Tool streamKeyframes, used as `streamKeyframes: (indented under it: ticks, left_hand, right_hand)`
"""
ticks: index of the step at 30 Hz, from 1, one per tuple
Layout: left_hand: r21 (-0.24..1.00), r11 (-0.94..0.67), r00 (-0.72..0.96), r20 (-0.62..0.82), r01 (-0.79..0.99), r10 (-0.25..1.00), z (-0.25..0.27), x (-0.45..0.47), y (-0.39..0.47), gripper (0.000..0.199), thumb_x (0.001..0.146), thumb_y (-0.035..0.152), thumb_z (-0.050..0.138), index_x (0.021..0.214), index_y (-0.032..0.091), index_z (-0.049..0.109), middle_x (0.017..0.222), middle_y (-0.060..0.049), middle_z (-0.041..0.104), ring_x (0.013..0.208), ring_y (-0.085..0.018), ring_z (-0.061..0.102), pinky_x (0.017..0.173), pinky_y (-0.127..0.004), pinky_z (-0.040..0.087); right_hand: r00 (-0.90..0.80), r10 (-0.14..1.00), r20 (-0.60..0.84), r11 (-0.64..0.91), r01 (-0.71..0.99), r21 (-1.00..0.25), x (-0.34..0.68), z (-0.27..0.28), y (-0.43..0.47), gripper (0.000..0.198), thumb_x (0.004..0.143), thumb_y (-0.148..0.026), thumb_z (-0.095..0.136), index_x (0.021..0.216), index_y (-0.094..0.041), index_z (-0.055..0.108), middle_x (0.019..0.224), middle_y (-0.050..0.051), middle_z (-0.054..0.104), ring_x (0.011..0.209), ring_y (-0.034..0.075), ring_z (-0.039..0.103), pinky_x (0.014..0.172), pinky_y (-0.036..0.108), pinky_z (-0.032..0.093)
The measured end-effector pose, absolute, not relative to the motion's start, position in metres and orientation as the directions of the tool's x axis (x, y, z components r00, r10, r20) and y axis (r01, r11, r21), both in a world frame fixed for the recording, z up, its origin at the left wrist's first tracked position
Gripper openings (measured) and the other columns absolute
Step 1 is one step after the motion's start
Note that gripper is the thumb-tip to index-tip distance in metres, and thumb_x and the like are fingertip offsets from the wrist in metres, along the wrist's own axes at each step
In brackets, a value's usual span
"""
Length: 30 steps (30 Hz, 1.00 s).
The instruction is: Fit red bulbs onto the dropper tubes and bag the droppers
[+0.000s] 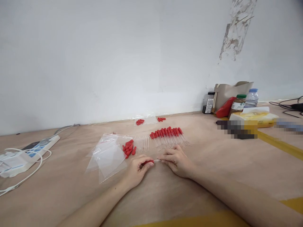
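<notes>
While the left hand [137,171] is clamping a red bulb [149,162] between thumb and fingers, the right hand [176,161] is pinching a thin clear tube [156,160] by its other side, evidently because so slender a piece is needing fingertip control. Both are being held in line, end toward end, just above the middle of the desk [59,190]; how deeply they are joining cannot be told. Beyond the right hand, a row of bulbed tubes [169,130] is lying with red ends toward the desk's far edge, presumably for easy counting. To its left, bare tubes [142,143] are lying side by side, likely for picking singly, and loose red bulbs [128,147] are sitting next to them, apparently within the left hand's reach. Clear bags [106,162] are overlapping nearer the left edge. A power strip [50,145] and a tissue pack [252,118] are occupying opposite sides, apparently keeping the middle free for handwork.
</notes>
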State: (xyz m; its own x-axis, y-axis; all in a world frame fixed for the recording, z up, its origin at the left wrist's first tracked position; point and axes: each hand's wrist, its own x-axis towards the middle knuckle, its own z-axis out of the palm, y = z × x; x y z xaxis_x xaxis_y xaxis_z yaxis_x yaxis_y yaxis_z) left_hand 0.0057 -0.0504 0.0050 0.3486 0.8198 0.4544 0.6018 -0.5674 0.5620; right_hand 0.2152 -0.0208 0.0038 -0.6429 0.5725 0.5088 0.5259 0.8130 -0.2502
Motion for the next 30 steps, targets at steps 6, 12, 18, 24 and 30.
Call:
streamKeyframes:
  ticks: [6,12,18,24,30]
  left_hand:
    - [0.557,-0.607,0.441,0.417,0.568,0.795,0.009,0.007,-0.057,0.019,0.085,0.025,0.047,0.084,0.02,0.065,0.076,-0.002,0.062,0.068,-0.014,0.056,0.061,-0.023,0.041]
    - [0.48,-0.629,0.451,0.442,0.611,0.775,0.009,0.007,-0.058,0.02,0.086,0.027,0.046,0.082,0.018,0.064,0.071,-0.002,0.059,0.062,-0.013,0.053,0.057,-0.022,0.04]
    - [0.403,-0.668,0.496,0.455,0.626,0.74,0.007,0.007,-0.058,0.024,0.087,0.03,0.043,0.083,0.017,0.063,0.069,-0.004,0.057,0.062,-0.013,0.05,0.057,-0.024,0.039]
    - [0.376,-0.686,0.524,0.452,0.623,0.722,0.006,0.007,-0.058,0.023,0.088,0.027,0.041,0.087,0.017,0.062,0.074,-0.005,0.057,0.065,-0.014,0.051,0.06,-0.025,0.041]
    - [0.368,-0.691,0.534,0.446,0.622,0.718,0.007,0.006,-0.053,0.023,0.088,0.026,0.04,0.089,0.018,0.061,0.077,-0.005,0.057,0.067,-0.014,0.052,0.062,-0.025,0.042]
  right_hand:
    - [-0.665,0.493,0.561,0.859,0.475,-0.191,0.216,-0.001,-0.014,0.025,0.086,-0.022,0.042,0.098,-0.028,0.063,0.082,0.001,0.062,0.072,0.011,0.051,0.073,0.031,0.022]
    - [-0.672,0.47,0.572,0.855,0.507,-0.108,0.213,0.0,-0.019,0.024,0.085,-0.021,0.041,0.086,-0.022,0.065,0.073,0.001,0.06,0.064,0.01,0.047,0.068,0.03,0.02]
    - [-0.668,0.482,0.567,0.85,0.513,-0.117,0.206,0.001,-0.028,0.021,0.084,-0.019,0.04,0.083,-0.02,0.061,0.068,0.0,0.058,0.059,0.009,0.043,0.066,0.029,0.02]
    - [-0.671,0.531,0.518,0.829,0.538,-0.153,0.198,-0.001,-0.031,0.019,0.083,-0.018,0.041,0.074,-0.017,0.059,0.068,0.0,0.057,0.058,0.009,0.042,0.066,0.028,0.021]
    - [-0.677,0.545,0.495,0.818,0.558,-0.137,0.199,0.001,-0.029,0.024,0.086,-0.021,0.038,0.077,-0.017,0.059,0.071,0.002,0.058,0.063,0.011,0.044,0.065,0.028,0.023]
